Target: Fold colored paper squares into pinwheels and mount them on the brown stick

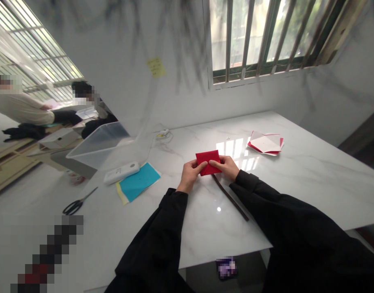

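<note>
A small square of folded red paper (pixel 209 158) is held above the white marbled table, between my two hands. My left hand (pixel 190 175) grips its left side, thumb pressed on the front face. From the right, my right hand (pixel 229 166) pinches the other side, with its thumb also on the front. Both thumbs almost meet near the lower middle of the paper. The fingers behind it are mostly hidden. A thin dark brown strip (pixel 231 198) lies on the table just below the paper, slanting toward my right forearm.
Red and white papers (pixel 265 143) are piled at right. To the left lie a blue sheet (pixel 139 182) over a yellow one, a long white case (pixel 122 172) and black-handled scissors (pixel 78 203). A clear plastic bin (pixel 98 142) stands behind them. Two people sit at far left.
</note>
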### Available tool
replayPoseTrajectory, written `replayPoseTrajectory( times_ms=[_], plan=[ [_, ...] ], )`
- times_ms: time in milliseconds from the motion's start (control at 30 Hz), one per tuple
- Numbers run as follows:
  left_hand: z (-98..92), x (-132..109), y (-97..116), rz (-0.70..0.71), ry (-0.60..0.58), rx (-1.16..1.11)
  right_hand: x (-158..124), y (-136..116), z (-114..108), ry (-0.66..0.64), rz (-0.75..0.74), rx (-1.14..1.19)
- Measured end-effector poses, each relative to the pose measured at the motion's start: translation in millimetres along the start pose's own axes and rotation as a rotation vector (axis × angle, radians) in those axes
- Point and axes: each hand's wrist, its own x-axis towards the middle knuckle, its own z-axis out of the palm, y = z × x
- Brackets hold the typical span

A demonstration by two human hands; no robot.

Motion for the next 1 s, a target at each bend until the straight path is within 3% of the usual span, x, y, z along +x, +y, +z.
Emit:
replayPoseTrajectory(
  times_ms=[100, 267, 433, 600, 733, 867, 1000],
  plan=[
    [0.7, -1, 1, -0.015, 0.002, 0.025, 0, -5, -1, -0.009, -0.009, 0.019],
    [-0.3, -3, 4, -0.066, -0.037, 0.064, 4, -6, -11, 0.102, -0.005, -0.026],
    [-0.7, -4, 5, -0.068, -0.056, 0.107, 5, -4, -15, 0.128, -0.119, -0.154],
    [-7.0, 0, -2, -0.037, 0.071, 0.056, 9, -1, -21, 0.148, -0.133, -0.162],
    [-13.0, 3, -8, -0.005, 0.181, -0.090, 29, 6, -45, 0.291, -0.171, -0.460],
    [-17.0, 4, -6, -0.014, 0.151, -0.242, 64, 12, -81, 0.429, -0.149, -0.793],
    [-20.6, 4, -2, -0.017, 0.116, -0.326, 97, 18, -107, 0.567, -0.079, -0.982]
  ],
)
